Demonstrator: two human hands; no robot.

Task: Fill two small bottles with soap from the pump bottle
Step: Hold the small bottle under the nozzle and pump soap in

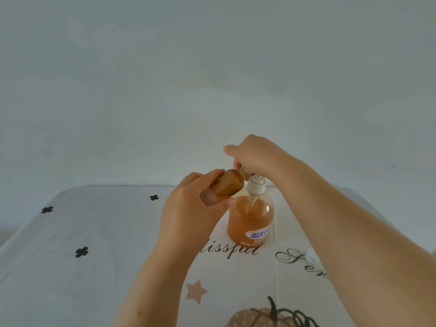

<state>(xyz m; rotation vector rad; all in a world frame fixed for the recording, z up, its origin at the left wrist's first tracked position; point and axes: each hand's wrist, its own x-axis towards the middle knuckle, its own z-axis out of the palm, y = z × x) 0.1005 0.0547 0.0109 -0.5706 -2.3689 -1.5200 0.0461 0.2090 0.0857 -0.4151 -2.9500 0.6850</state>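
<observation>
Nearest, at 6 o'clock: brown dotted pumpkin print (257, 317) with a dark curly stem, cut off by the lower edge, part of a white cloth (106, 227) spread over the table. Printed on that cloth too: black four-petal flowers (81, 252) at 8 and 9 o'clock, a pink dotted star (196, 291) at 6 o'clock, and dark script lettering (240, 250) at 5 o'clock, half covered by both forearms and not readable in full. Above, from 9 round to 3 o'clock, plain pale wall (212, 67).

Just below centre, at 5 o'clock: clear round plastic pump bottle (250, 220) standing upright on the cloth, well filled with orange soap, with a white collar (256, 186) and a blue-and-white label (258, 233) turned partly away. Pump head hidden under right hand (254, 154), reaching in from 4 o'clock, fingers curled down over the top; pressing or merely resting, cannot tell.

Left hand (188, 208), coming up from 6 o'clock, gripping small amber-looking bottle (227, 185) at 10 o'clock of the pump bottle, thumb beneath, fingers wrapped over. Tilted, neck raised towards the spout, base lower at 8 o'clock; mouth lost behind the right hand's fingers, fill level hard to judge.

Smallest: white cap-like piece (311, 254) at 4 o'clock on the cloth, mostly hidden behind the right forearm.
</observation>
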